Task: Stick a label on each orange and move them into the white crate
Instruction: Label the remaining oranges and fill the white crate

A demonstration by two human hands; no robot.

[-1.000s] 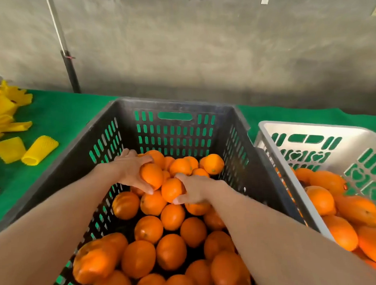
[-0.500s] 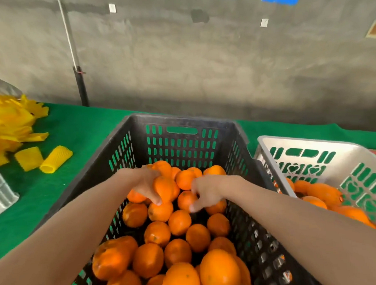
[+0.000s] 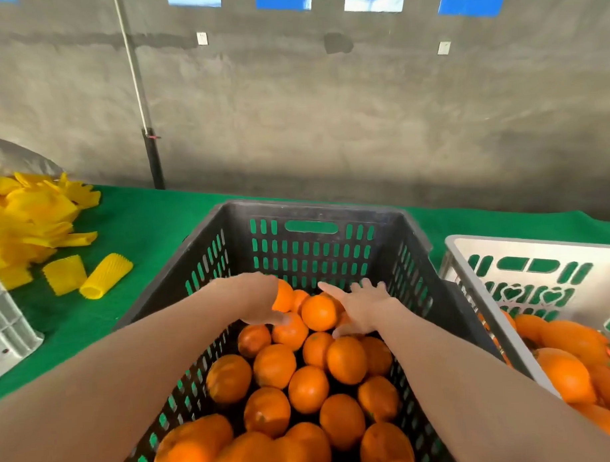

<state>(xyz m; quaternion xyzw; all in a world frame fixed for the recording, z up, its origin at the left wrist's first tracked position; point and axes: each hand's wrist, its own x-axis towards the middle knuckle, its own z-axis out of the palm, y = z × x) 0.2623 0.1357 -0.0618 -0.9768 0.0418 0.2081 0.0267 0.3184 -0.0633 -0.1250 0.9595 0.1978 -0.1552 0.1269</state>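
Both hands were deep in the black crate (image 3: 313, 209), at its far end, over the heap of oranges (image 3: 346, 364). The left hand (image 3: 261, 301) lay curled over an orange (image 3: 283, 295), probably gripping it, though its fingers were hidden behind the back of the hand. The right hand (image 3: 361, 305) was spread, fingers straight, resting on the fruit near the far wall. The white crate (image 3: 504, 243) stood just beside the black one, toward the counter's (image 3: 140, 219) right edge, already part full.

No label showed in either hand, so the fruit might have gone across unlabelled. The flat right hand pressing on a loose heap could also have set oranges rolling, and a weak one-handed hold could have dropped the orange while lifting it over the two crate walls.

Half a second before, the right hand had been curled, fingertips down on an orange nearer the middle. Now it was open and farther in.
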